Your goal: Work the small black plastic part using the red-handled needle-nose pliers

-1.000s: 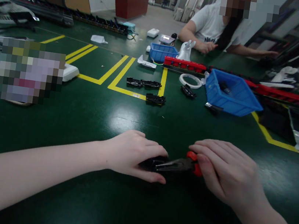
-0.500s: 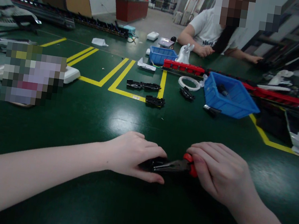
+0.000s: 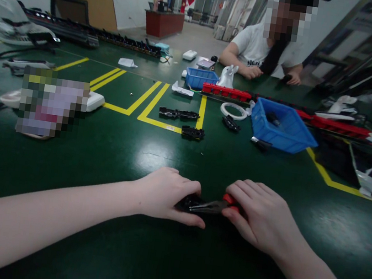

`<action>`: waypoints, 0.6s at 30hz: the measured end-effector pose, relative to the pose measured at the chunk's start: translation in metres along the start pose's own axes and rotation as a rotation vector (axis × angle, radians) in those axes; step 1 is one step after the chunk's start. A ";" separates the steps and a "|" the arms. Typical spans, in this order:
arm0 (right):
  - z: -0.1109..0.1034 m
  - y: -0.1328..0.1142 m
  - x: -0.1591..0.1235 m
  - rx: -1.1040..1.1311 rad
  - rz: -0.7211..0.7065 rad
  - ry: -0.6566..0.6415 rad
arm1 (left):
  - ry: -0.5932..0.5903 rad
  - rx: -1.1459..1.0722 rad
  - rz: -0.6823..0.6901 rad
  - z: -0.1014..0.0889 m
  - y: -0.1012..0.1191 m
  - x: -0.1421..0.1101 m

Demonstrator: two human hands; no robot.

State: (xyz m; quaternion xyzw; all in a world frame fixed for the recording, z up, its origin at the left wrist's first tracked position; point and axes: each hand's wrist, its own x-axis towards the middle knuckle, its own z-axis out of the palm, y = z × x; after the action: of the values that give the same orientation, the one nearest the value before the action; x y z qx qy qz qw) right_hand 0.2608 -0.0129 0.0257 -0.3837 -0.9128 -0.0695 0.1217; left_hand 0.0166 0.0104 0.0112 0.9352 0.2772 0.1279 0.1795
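My left hand (image 3: 166, 194) is closed over a small black plastic part (image 3: 187, 201) and presses it to the green table (image 3: 107, 156). My right hand (image 3: 260, 214) grips the red handles of a pair of needle-nose pliers (image 3: 213, 205). The pliers' metal jaws point left and reach into the black part between my two hands. Most of the part and most of the handles are hidden under my fingers.
Several loose black parts (image 3: 192, 133) lie further back by yellow floor-tape lines (image 3: 149, 106). A blue bin (image 3: 283, 125) stands at the right, a smaller blue bin (image 3: 200, 78) and red strips (image 3: 226, 91) behind. A person in a white shirt (image 3: 255, 40) sits across the table.
My hands have drawn closer together and the pliers' jaws sit deeper in the black part. The view has tilted up slightly. The person opposite pulled an arm in.
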 end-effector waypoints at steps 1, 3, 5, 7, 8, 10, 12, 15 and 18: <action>0.001 0.001 0.000 0.003 0.001 0.000 | 0.003 0.004 -0.008 0.000 0.000 0.000; 0.003 0.002 0.000 0.005 0.000 0.007 | 0.011 0.017 -0.030 0.001 0.000 0.000; 0.004 0.002 0.000 -0.003 -0.002 0.007 | 0.016 0.036 -0.048 0.001 0.001 0.000; 0.004 0.002 0.000 -0.019 0.005 -0.007 | 0.019 0.065 -0.058 0.002 0.001 0.000; 0.005 0.002 0.000 -0.027 0.013 -0.022 | 0.020 0.085 -0.062 0.002 0.002 0.000; 0.004 0.001 0.001 -0.034 0.032 -0.047 | 0.024 0.135 -0.072 0.002 0.002 0.000; 0.003 0.000 0.002 -0.029 0.045 -0.068 | 0.026 0.184 -0.070 0.002 0.001 0.000; 0.002 -0.002 0.002 -0.019 0.061 -0.086 | 0.025 0.212 -0.046 0.003 -0.001 -0.001; 0.001 -0.004 0.002 -0.023 0.068 -0.064 | 0.033 0.197 -0.038 0.003 -0.002 0.000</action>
State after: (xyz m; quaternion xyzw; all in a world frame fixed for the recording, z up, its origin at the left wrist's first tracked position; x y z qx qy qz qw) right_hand 0.2566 -0.0139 0.0254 -0.4181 -0.9017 -0.0636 0.0902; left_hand 0.0162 0.0111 0.0074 0.9406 0.3093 0.1121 0.0844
